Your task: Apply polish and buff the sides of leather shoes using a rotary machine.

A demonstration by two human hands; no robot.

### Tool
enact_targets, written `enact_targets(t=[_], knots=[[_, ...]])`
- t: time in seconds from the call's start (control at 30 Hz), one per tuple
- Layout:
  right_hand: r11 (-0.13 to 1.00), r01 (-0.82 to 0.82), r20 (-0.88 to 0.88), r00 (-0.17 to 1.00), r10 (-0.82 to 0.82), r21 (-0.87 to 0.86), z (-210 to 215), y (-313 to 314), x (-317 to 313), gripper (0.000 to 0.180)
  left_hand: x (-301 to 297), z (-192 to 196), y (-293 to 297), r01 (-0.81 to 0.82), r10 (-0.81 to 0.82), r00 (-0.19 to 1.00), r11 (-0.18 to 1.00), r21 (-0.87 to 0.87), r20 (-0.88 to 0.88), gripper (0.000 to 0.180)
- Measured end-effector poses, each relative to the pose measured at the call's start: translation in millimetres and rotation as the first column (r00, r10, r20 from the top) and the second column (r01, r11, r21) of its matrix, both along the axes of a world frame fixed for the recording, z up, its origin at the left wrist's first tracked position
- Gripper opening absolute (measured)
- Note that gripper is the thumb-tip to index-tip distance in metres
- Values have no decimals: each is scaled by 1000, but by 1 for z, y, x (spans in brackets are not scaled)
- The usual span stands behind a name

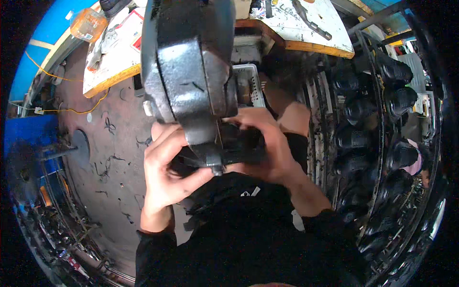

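A large dark machine head (184, 71), glossy and worn, comes down in front of me and narrows to a small metal tip. Under and around that tip, both hands hold what looks like a black shoe (246, 143), its shape largely hidden by the machine and my fingers. My left hand (165, 167) curls around its left side, with the thumb stretched toward the tip. From the right, my right hand (272, 143) wraps over it, fingers bent across the top edge near the machine.
Behind the machine stands a white worktable (315, 28) with a wooden edge and a dark metal tool. An orange plastic container (89, 25) is at the far left. Racks of black shoes (354, 138) line the right side. Thread scraps litter the floor (105, 158); a pale basket (251, 81) sits below the table.
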State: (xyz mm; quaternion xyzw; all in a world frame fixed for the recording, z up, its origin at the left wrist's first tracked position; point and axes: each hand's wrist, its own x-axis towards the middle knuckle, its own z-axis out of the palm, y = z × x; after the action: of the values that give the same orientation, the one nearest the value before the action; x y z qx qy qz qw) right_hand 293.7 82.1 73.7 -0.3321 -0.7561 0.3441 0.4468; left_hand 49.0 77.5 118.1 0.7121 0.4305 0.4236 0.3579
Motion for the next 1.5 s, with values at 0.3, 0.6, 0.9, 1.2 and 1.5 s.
enact_targets(t=[0.3,0.6,0.9,1.2,1.5], knots=[[818,-297,-315,937,151,-493,-144,-7,15,116,23,-47,-30,-34,177,784,969,-245,595,53],[940,90,59,995,-75,-328,-76,12,121,96,26,-73,-42,-49,274,805,915,-401,526,66],[919,394,275,881,-385,27,33,25,162,121,27,-74,-40,89,133,556,972,-218,821,59],[943,333,359,878,-318,21,111,11,132,123,35,-85,-48,180,246,274,937,-300,930,56],[965,262,183,948,-261,21,88,0,88,95,-7,-104,-59,27,464,257,873,-487,847,73]])
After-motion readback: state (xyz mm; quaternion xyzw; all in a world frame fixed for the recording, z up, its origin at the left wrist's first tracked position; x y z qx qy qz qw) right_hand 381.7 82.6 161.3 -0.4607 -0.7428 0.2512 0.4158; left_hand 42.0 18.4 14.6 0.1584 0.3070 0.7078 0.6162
